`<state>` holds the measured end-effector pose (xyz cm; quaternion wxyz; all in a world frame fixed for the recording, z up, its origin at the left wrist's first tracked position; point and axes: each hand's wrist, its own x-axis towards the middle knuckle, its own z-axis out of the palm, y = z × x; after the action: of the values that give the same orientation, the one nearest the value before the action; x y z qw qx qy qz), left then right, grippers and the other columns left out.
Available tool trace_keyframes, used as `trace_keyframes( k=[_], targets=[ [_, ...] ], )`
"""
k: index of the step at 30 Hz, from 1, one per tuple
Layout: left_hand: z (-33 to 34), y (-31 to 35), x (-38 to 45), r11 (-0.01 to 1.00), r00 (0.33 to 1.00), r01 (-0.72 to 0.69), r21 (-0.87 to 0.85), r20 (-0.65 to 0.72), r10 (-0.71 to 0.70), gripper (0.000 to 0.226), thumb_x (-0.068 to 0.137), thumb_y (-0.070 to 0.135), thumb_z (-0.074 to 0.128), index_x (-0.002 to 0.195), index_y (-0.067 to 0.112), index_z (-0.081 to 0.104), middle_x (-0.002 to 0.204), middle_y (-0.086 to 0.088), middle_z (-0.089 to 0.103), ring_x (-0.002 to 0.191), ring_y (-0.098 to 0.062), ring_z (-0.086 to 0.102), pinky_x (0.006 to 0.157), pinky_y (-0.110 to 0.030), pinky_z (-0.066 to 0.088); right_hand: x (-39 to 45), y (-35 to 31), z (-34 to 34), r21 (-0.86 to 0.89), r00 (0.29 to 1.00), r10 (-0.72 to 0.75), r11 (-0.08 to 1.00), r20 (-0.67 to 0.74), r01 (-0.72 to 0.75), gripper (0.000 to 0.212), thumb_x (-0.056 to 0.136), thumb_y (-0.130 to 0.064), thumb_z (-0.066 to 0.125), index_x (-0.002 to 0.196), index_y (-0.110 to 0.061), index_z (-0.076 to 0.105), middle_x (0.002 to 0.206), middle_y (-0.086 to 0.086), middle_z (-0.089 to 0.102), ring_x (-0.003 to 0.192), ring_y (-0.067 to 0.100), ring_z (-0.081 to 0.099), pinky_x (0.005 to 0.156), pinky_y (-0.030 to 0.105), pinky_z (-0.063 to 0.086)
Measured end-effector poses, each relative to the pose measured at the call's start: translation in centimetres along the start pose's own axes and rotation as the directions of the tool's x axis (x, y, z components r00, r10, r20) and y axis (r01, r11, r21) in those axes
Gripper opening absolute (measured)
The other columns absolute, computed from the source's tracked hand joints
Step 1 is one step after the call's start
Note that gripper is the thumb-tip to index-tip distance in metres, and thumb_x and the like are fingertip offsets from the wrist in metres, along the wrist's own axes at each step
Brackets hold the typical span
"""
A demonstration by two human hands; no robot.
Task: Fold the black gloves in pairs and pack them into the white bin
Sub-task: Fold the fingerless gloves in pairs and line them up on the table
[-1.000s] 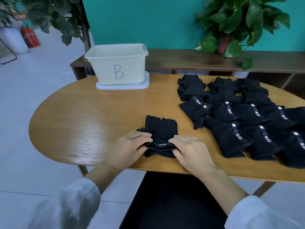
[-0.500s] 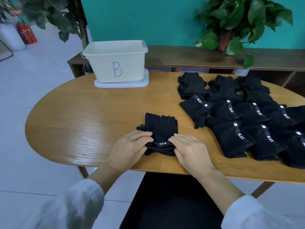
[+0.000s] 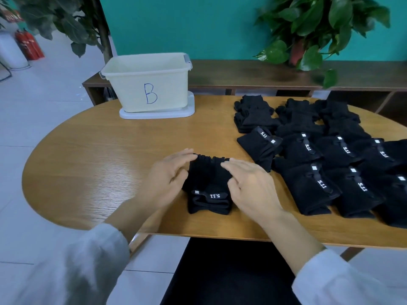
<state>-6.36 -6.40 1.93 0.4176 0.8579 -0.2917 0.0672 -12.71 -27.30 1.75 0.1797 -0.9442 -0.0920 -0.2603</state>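
Observation:
A stacked pair of black gloves lies flat near the table's front edge, with its cuff and white "5.11" label towards me. My left hand rests on the pair's left side, its fingers reaching to the far fingertip end. My right hand lies on the right side, index finger at the far edge and the other fingers bent on the fabric. The white bin, marked "B", stands at the far left of the table; I cannot see into it. Several more black gloves lie in rows on the right.
The oval wooden table has bare wood between the bin and my hands. The bin stands on a white lid. A low wooden bench with a potted plant runs behind the table.
Both hands have slid from the cuff end of the glove pair forward to its fingertip end. The cuff and label are now uncovered.

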Motion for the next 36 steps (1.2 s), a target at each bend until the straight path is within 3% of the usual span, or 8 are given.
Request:
trace_keyframes(
  k=[2, 5, 9, 18, 22, 30, 33, 36],
  targets=[
    [0.9, -0.1, 1.8, 0.98, 0.985, -0.061, 0.192, 0.169, 0.028, 0.057, 0.095, 0.034, 0.032, 0.145, 0.008, 0.043, 0.154, -0.004, 0.036, 0.142, -0.001, 0.022, 0.121, -0.03, 0.018, 1.6, -0.7, 1.1, -0.05, 0.988, 0.026, 0.999, 0.155, -0.018, 0.039, 0.091, -0.004, 0.047, 0.129, -0.004, 0.059, 0.13, 0.01, 0.062, 0.133, 0.023, 0.049, 0.11, 0.032, 0.033],
    [2.6, -1.4, 2.6, 0.876, 0.914, -0.173, 0.45, 0.406, -0.028, 0.089, 0.087, 0.065, -0.001, 0.155, 0.009, 0.011, 0.163, -0.004, 0.006, 0.144, -0.004, -0.009, 0.114, -0.017, -0.01, 2.4, -0.7, 3.0, -0.11, 0.888, 0.082, 0.993, 0.452, -0.036, 0.055, 0.106, -0.026, 0.026, 0.155, -0.007, 0.01, 0.163, 0.01, 0.005, 0.151, 0.019, -0.001, 0.121, 0.03, -0.003],
    [3.7, -2.6, 1.5, 0.813, 0.907, -0.174, 0.555, 0.411, -0.087, 0.101, 0.075, 0.071, -0.029, 0.155, 0.014, -0.006, 0.163, -0.003, -0.008, 0.148, -0.009, -0.017, 0.116, -0.021, -0.012, 1.9, 0.4, 4.1, -0.194, 0.791, 0.145, 0.98, 0.594, -0.034, 0.061, 0.105, -0.039, 0.014, 0.153, -0.015, -0.016, 0.16, 0.001, -0.024, 0.146, 0.014, -0.025, 0.121, 0.034, -0.012],
    [6.3, 1.2, -2.4, 0.821, 0.945, -0.024, 0.571, 0.28, -0.167, 0.083, 0.082, 0.056, -0.018, 0.154, 0.014, -0.013, 0.162, -0.002, -0.017, 0.147, -0.012, -0.022, 0.118, -0.026, -0.013, -0.9, 2.3, 1.9, -0.1, 0.769, 0.006, 0.992, 0.639, 0.076, 0.069, 0.091, -0.056, -0.003, 0.151, -0.026, -0.02, 0.157, -0.01, -0.029, 0.14, 0.002, -0.032, 0.12, 0.03, -0.014],
    [5.6, 0.3, -1.4, 0.792, 0.935, -0.08, 0.605, 0.321, -0.151, 0.085, 0.083, 0.06, -0.018, 0.155, 0.017, -0.01, 0.163, 0.001, -0.011, 0.147, -0.008, -0.018, 0.119, -0.028, -0.012, -0.7, 2.2, 1.6, -0.107, 0.773, 0.043, 0.994, 0.633, 0.033, 0.063, 0.103, -0.051, 0.012, 0.153, -0.025, -0.016, 0.158, -0.011, -0.025, 0.142, 0.003, -0.028, 0.119, 0.029, -0.013],
    [3.5, -0.1, -1.9, 0.823, 0.933, -0.078, 0.562, 0.333, -0.138, 0.09, 0.082, 0.068, -0.019, 0.155, 0.015, -0.011, 0.163, 0.004, -0.011, 0.145, -0.003, -0.022, 0.121, -0.031, -0.01, -2.0, 3.0, 0.1, -0.095, 0.793, 0.129, 0.991, 0.596, -0.09, 0.073, 0.092, -0.062, -0.002, 0.154, -0.024, -0.009, 0.161, -0.009, -0.015, 0.145, 0.0, -0.017, 0.12, 0.025, -0.01],
    [1.6, 0.3, -3.2, 0.903, 0.977, -0.087, 0.421, 0.214, -0.005, 0.081, 0.094, 0.065, -0.003, 0.156, 0.013, 0.006, 0.164, 0.003, 0.003, 0.148, -0.003, -0.01, 0.122, -0.035, -0.001, -3.7, 3.3, -1.5, 0.087, 0.898, 0.09, 0.986, 0.431, -0.14, 0.079, 0.092, -0.065, -0.001, 0.156, -0.02, 0.013, 0.162, -0.005, 0.014, 0.147, 0.0, 0.005, 0.121, 0.022, 0.001],
    [0.9, 1.1, -5.2, 0.881, 0.941, -0.329, 0.339, 0.193, 0.277, 0.068, 0.102, 0.055, 0.03, 0.15, 0.008, 0.033, 0.158, -0.003, 0.029, 0.149, -0.012, 0.017, 0.122, -0.036, 0.013, -5.3, 3.0, -3.0, 0.175, 0.948, 0.012, 0.982, 0.317, -0.071, 0.071, 0.098, -0.06, 0.015, 0.152, -0.017, 0.031, 0.156, -0.005, 0.031, 0.145, 0.0, 0.019, 0.121, 0.024, 0.011]
  ],
)
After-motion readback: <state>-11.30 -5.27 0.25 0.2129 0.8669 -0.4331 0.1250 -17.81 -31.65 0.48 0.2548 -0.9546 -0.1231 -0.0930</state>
